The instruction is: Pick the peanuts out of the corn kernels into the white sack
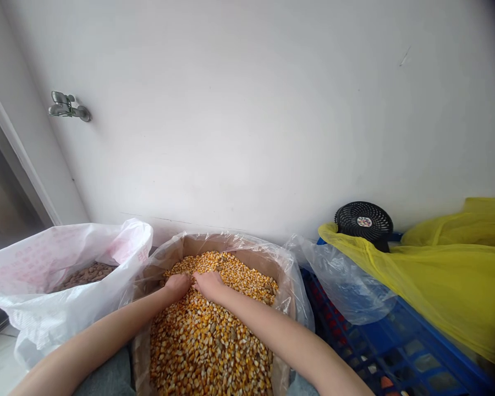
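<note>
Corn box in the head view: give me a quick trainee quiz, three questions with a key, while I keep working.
1. True or false: the left hand and the right hand are both in the corn kernels.
2. What lines the cardboard box? A newspaper; B clear plastic; C cloth.
3. Fill in the blank: the plastic crate to the right of the box is ___.

Key: 1 true; 2 B; 3 blue.
</note>
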Tool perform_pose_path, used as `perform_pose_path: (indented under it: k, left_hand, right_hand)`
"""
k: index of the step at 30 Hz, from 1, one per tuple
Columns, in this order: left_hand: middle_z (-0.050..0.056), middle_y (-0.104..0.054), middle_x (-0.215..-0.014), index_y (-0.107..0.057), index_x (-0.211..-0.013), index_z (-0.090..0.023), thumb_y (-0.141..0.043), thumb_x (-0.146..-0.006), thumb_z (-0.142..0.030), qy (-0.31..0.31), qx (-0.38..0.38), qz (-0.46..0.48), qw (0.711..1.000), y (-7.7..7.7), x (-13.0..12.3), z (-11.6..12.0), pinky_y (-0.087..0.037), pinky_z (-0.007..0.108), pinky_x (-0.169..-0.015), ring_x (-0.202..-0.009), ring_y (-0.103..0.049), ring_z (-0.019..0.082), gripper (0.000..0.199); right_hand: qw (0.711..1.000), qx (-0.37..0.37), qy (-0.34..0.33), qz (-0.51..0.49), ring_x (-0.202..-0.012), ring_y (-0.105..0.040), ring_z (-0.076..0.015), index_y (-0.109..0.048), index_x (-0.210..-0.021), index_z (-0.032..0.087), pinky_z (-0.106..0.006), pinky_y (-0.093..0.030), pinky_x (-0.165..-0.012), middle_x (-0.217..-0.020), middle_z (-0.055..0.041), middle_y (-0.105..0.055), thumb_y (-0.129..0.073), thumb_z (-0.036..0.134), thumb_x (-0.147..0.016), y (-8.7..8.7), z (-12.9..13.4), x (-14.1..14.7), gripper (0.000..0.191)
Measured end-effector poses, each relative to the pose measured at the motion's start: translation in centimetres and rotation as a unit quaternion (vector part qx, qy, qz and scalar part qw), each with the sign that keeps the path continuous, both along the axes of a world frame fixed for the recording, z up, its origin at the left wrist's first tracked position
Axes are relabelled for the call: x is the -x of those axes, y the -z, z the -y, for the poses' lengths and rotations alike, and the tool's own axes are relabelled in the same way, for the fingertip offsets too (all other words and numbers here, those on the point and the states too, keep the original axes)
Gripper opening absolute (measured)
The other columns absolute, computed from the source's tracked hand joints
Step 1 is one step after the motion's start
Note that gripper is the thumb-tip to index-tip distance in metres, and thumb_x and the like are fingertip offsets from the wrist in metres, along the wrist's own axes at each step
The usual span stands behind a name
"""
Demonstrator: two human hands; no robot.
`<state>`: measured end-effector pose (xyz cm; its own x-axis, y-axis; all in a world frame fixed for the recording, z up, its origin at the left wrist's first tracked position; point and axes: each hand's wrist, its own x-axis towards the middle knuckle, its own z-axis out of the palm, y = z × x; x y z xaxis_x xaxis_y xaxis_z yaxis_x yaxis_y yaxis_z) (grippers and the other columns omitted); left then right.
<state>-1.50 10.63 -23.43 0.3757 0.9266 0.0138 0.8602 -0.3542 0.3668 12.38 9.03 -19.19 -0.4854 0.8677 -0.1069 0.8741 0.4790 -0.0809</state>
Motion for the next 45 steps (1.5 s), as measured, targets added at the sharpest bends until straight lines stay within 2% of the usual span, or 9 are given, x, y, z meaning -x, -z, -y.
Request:
perform_pose_path:
  k: [8, 17, 21, 26, 29, 32, 37, 41, 45]
  left_hand:
    - [0.01, -0.056, -0.074, -0.061, -0.071, -0.021, -0.033, -0.077, -0.03, -0.004, -0.005, -0.086, 0.996, -0.8, -0.7, 0.4, -0.044, 0.044, -0.069, -0.081, -0.057, 0.029, 0.03]
    - [0.002, -0.048, -0.055, -0.051, -0.071, -0.022, -0.038, -0.074, -0.039, -0.063, -0.008, 0.029, 0.998, -1.0, -0.8, 0.2, -0.044, 0.034, -0.059, -0.067, -0.056, 0.022, 0.022]
    - [0.001, -0.045, -0.052, -0.045, -0.066, -0.022, -0.028, -0.078, -0.044, -0.088, 0.121, 0.194, 0.969, -2.3, -1.2, 0.1, -0.04, 0.027, -0.049, -0.055, -0.051, 0.015, 0.03]
    - [-0.001, -0.051, -0.067, -0.045, -0.078, -0.021, -0.026, -0.079, -0.036, -0.05, 0.284, 0.413, 0.864, -4.3, -1.4, 0.3, -0.042, 0.022, -0.053, -0.055, -0.045, 0.009, 0.024]
    - [-0.001, -0.047, -0.067, -0.044, -0.083, -0.02, -0.026, -0.077, -0.028, -0.025, 0.346, 0.451, 0.822, -4.9, -1.7, 0.7, -0.042, 0.021, -0.055, -0.054, -0.043, 0.008, 0.02]
    - [-0.003, -0.036, -0.057, -0.045, -0.082, -0.02, -0.028, -0.074, -0.024, -0.008, 0.375, 0.421, 0.826, -5.0, -2.7, 1.8, -0.037, 0.021, -0.046, -0.046, -0.036, 0.008, 0.019]
    - [-0.008, -0.023, -0.048, -0.044, -0.091, -0.02, -0.03, -0.079, -0.039, 0.066, 0.357, 0.244, 0.899, -5.5, -4.8, 4.3, -0.022, 0.019, -0.038, -0.038, -0.021, 0.006, 0.027]
    - [-0.005, -0.039, -0.05, -0.05, -0.091, -0.018, -0.036, -0.078, -0.042, 0.252, 0.16, 0.06, 0.953, -6.4, -5.4, 5.7, -0.024, 0.02, -0.043, -0.044, -0.034, 0.007, 0.031]
    - [0.001, -0.056, -0.06, -0.053, -0.091, -0.021, -0.039, -0.078, -0.043, 0.394, -0.018, -0.13, 0.91, -6.4, -5.2, 6.5, -0.028, 0.022, -0.045, -0.049, -0.049, 0.013, 0.029]
  right_hand:
    - [0.999, 0.04, 0.016, -0.014, -0.086, -0.057, -0.0251, -0.055, -0.099, 0.02, -0.039, -0.043, -0.07, -0.092, -0.0097, -0.063, -0.042, 0.025, -0.078, 1.7, 0.0, -0.5, 0.025]
    - [0.976, 0.107, 0.123, -0.143, -0.084, -0.054, -0.0233, -0.054, -0.088, 0.016, -0.037, -0.04, -0.073, -0.087, -0.01, -0.06, -0.048, 0.027, -0.075, 2.0, -0.2, -1.5, 0.018]
    - [0.93, 0.207, 0.16, -0.257, -0.053, -0.048, -0.0119, -0.049, -0.071, 0.015, -0.025, -0.038, -0.05, -0.07, -0.0063, -0.056, -0.031, 0.032, -0.082, 1.3, -1.1, -3.2, 0.027]
    - [0.841, 0.352, 0.136, -0.387, -0.039, -0.026, -0.0042, -0.041, -0.068, 0.017, -0.017, -0.022, -0.036, -0.07, -0.0005, -0.051, -0.025, 0.027, -0.079, -0.1, -1.3, -6.6, 0.022]
    - [0.797, 0.416, 0.121, -0.421, -0.04, -0.027, -0.004, -0.039, -0.065, 0.016, -0.016, -0.02, -0.036, -0.066, 0.0003, -0.049, -0.027, 0.027, -0.076, -0.7, -0.6, -9.0, 0.02]
    - [0.774, 0.466, 0.107, -0.416, -0.04, -0.03, -0.0048, -0.036, -0.059, 0.016, -0.016, -0.02, -0.036, -0.055, 0.0031, -0.041, -0.031, 0.038, -0.077, -1.1, 0.5, -10.8, 0.028]
    - [0.897, 0.392, 0.013, -0.203, -0.043, -0.037, -0.0062, -0.047, -0.056, 0.015, -0.019, -0.029, -0.043, -0.049, 0.0038, -0.043, -0.049, 0.052, -0.067, -1.2, 2.5, -11.7, 0.039]
    - [0.963, 0.263, -0.041, -0.034, -0.05, -0.045, -0.0095, -0.061, -0.066, 0.017, -0.021, -0.031, -0.047, -0.057, 0.0017, -0.054, -0.053, 0.054, -0.062, -1.5, 4.3, -10.8, 0.039]
    - [0.983, 0.168, -0.058, 0.054, -0.056, -0.051, -0.0145, -0.065, -0.074, 0.019, -0.023, -0.032, -0.047, -0.063, -0.0024, -0.06, -0.047, 0.061, -0.063, -2.0, 5.9, -10.1, 0.047]
